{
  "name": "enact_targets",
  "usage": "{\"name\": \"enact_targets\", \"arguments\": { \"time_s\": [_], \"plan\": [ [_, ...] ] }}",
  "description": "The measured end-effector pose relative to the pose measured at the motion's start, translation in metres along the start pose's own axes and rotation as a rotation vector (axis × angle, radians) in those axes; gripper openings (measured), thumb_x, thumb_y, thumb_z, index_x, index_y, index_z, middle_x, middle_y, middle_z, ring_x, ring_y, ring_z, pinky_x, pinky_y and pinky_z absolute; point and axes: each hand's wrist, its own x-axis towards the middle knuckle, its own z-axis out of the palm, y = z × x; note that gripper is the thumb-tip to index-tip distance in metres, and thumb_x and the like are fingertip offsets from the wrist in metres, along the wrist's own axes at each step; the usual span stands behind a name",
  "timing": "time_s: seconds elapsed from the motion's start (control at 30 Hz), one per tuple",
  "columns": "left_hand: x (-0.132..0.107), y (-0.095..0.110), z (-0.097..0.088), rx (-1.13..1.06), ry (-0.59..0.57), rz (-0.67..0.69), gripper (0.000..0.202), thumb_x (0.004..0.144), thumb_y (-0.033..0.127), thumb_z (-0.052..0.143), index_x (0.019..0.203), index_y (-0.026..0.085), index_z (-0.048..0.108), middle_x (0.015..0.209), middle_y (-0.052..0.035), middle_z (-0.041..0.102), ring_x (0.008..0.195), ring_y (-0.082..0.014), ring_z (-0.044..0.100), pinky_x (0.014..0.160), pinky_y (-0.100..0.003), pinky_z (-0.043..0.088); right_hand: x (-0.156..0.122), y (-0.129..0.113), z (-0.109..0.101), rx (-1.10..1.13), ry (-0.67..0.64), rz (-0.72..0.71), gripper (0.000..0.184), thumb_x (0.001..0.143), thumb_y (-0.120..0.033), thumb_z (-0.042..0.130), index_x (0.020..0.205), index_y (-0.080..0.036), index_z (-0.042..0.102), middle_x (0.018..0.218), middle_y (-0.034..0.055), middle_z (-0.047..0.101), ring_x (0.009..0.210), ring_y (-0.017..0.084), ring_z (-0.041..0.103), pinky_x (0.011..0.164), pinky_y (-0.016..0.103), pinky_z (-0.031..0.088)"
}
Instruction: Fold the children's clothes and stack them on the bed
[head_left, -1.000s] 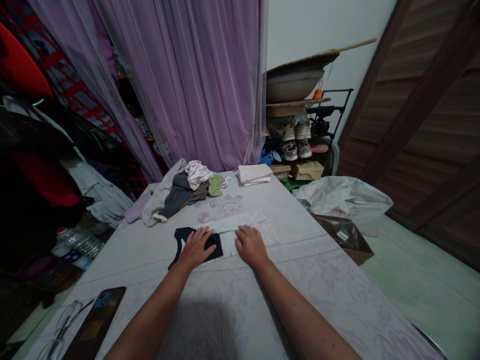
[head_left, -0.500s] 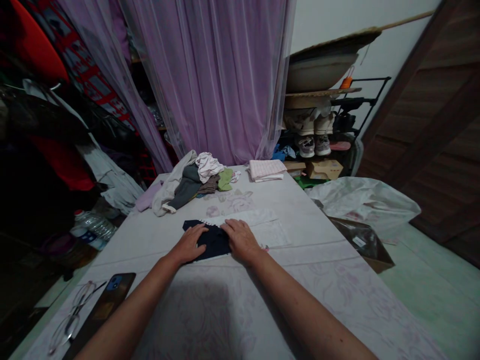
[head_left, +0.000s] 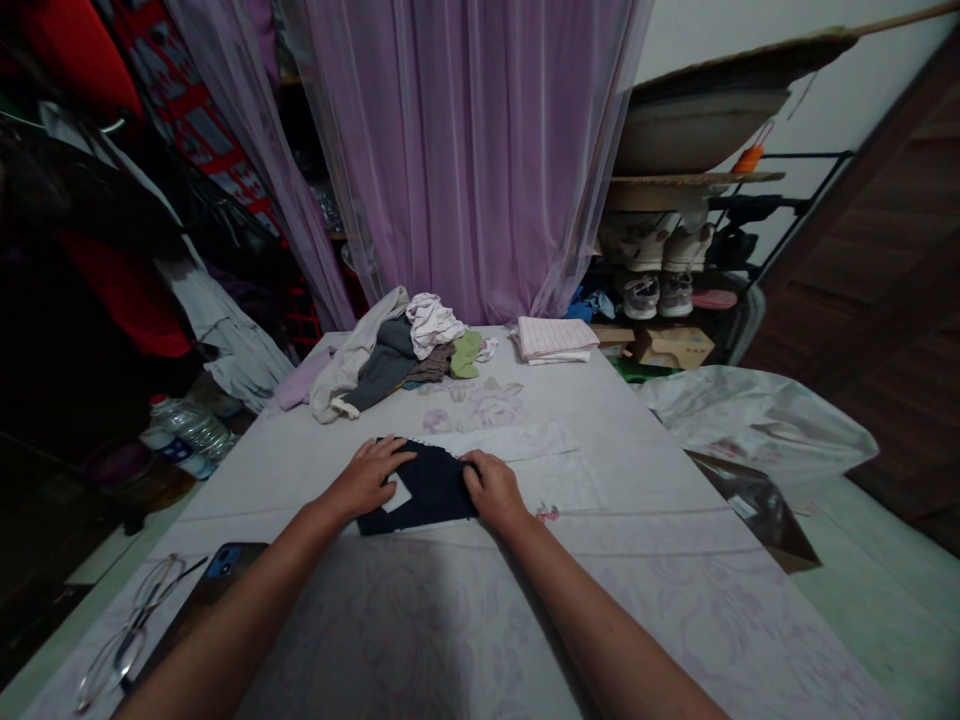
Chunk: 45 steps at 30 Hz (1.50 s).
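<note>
Cloth point(head_left: 431, 488) lies flat on our bed point(head_left: 660, 590) because our spread left hand point(head_left: 366, 478) and half-curled right hand point(head_left: 493, 490) pin its sides.

Dark navy cloth garment point(head_left: 435, 490), lying flat, edges folded in, small white patch showing, resting on white fabric point(head_left: 517, 442)

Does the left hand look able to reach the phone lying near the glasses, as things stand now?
Probably yes: the left hand rests on the dark cloth, and the phone lies close beside its forearm, with nothing seen in between.
</note>
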Motion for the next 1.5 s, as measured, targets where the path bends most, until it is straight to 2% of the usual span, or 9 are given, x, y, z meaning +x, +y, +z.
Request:
{"name": "enact_targets", "arguments": {
  "time_s": [0.17, 0.4, 0.53, 0.67, 0.77, 0.9, 1.2, 1.37, 1.5],
  "plan": [
    [0.008, -0.006, 0.000, 0.068, 0.054, 0.048, 0.057, 0.079, 0.010, 0.051, 0.133, 0.030, 0.057, 0.150, -0.0047, 0.046, 0.142, -0.0264, 0.034, 0.117, -0.055, 0.019, -0.004, -0.004, 0.001, -0.076, -0.015, -0.095, 0.025, 0.082, -0.010, 0.053, 0.101, -0.018, 0.067, 0.099, 0.0076, 0.069, 0.097, 0.022, 0.059, 0.089, 0.034, 0.043],
    [0.015, -0.015, 0.013, -0.007, 0.140, 0.056, 0.029, 0.090, 0.024, 0.049, 0.112, 0.026, 0.069, 0.132, -0.0049, 0.063, 0.130, -0.0224, 0.051, 0.114, -0.049, 0.028, -0.001, -0.022, -0.003, -0.263, -0.007, -0.335, 0.048, 0.087, -0.009, 0.050, 0.134, -0.020, 0.055, 0.120, 0.0109, 0.065, 0.113, 0.024, 0.051, 0.102, 0.042, 0.032],
    [0.017, -0.017, 0.015, -0.139, 0.186, 0.007, 0.030, 0.092, 0.029, 0.043, 0.109, 0.025, 0.067, 0.126, -0.0050, 0.067, 0.125, -0.0216, 0.054, 0.112, -0.047, 0.032, 0.008, -0.030, 0.000, -0.277, -0.088, -0.430, 0.041, 0.089, -0.014, 0.053, 0.128, -0.023, 0.061, 0.127, 0.0104, 0.062, 0.116, 0.025, 0.051, 0.100, 0.043, 0.034],
    [0.022, -0.017, 0.012, -0.243, 0.180, -0.030, 0.032, 0.089, 0.034, 0.044, 0.113, 0.025, 0.064, 0.122, -0.0051, 0.068, 0.120, -0.0231, 0.058, 0.113, -0.050, 0.029, 0.016, -0.033, 0.002, -0.188, -0.158, -0.176, 0.026, 0.086, -0.017, 0.056, 0.107, -0.020, 0.070, 0.108, 0.0089, 0.071, 0.100, 0.023, 0.061, 0.088, 0.035, 0.042],
    [0.026, -0.019, 0.010, -0.276, 0.165, -0.049, 0.037, 0.083, 0.041, 0.052, 0.114, 0.024, 0.063, 0.123, -0.0059, 0.068, 0.118, -0.0260, 0.058, 0.114, -0.052, 0.025, 0.022, -0.031, 0.001, -0.044, -0.094, 0.086, 0.027, 0.086, -0.019, 0.053, 0.107, -0.023, 0.070, 0.101, 0.0048, 0.073, 0.092, 0.019, 0.065, 0.081, 0.028, 0.044],
    [0.031, -0.026, 0.008, -0.305, 0.186, -0.082, 0.039, 0.079, 0.045, 0.057, 0.111, 0.024, 0.065, 0.117, -0.0052, 0.070, 0.112, -0.0271, 0.060, 0.112, -0.050, 0.028, 0.031, -0.024, -0.003, 0.080, -0.061, 0.286, 0.028, 0.087, -0.027, 0.053, 0.112, -0.024, 0.066, 0.084, 0.0009, 0.072, 0.074, 0.017, 0.064, 0.066, 0.025, 0.042],
    [0.047, -0.024, 0.012, -0.314, 0.279, -0.202, 0.030, 0.085, 0.040, 0.050, 0.099, 0.024, 0.071, 0.097, -0.0028, 0.075, 0.095, -0.0229, 0.064, 0.090, -0.035, 0.047, 0.032, -0.017, -0.007, 0.019, -0.050, 0.418, 0.056, 0.086, -0.032, 0.054, 0.140, -0.021, 0.044, 0.083, 0.0007, 0.071, 0.081, 0.020, 0.067, 0.068, 0.027, 0.044],
    [0.052, -0.021, 0.015, -0.242, 0.299, -0.225, 0.027, 0.085, 0.037, 0.051, 0.097, 0.024, 0.071, 0.095, -0.0024, 0.075, 0.093, -0.0230, 0.064, 0.089, -0.036, 0.047, 0.027, -0.013, -0.005, -0.066, -0.052, 0.382, 0.060, 0.088, -0.032, 0.050, 0.145, -0.018, 0.037, 0.088, 0.0042, 0.074, 0.085, 0.024, 0.069, 0.069, 0.031, 0.046],
    [0.049, -0.011, 0.014, -0.103, 0.341, -0.250, 0.025, 0.083, 0.030, 0.052, 0.099, 0.023, 0.070, 0.099, -0.0057, 0.073, 0.098, -0.0254, 0.062, 0.093, -0.040, 0.045, 0.024, -0.008, -0.004, -0.092, -0.041, 0.378, 0.054, 0.088, -0.033, 0.050, 0.141, -0.020, 0.044, 0.089, 0.0035, 0.074, 0.085, 0.023, 0.068, 0.071, 0.031, 0.048]
  ]
}}
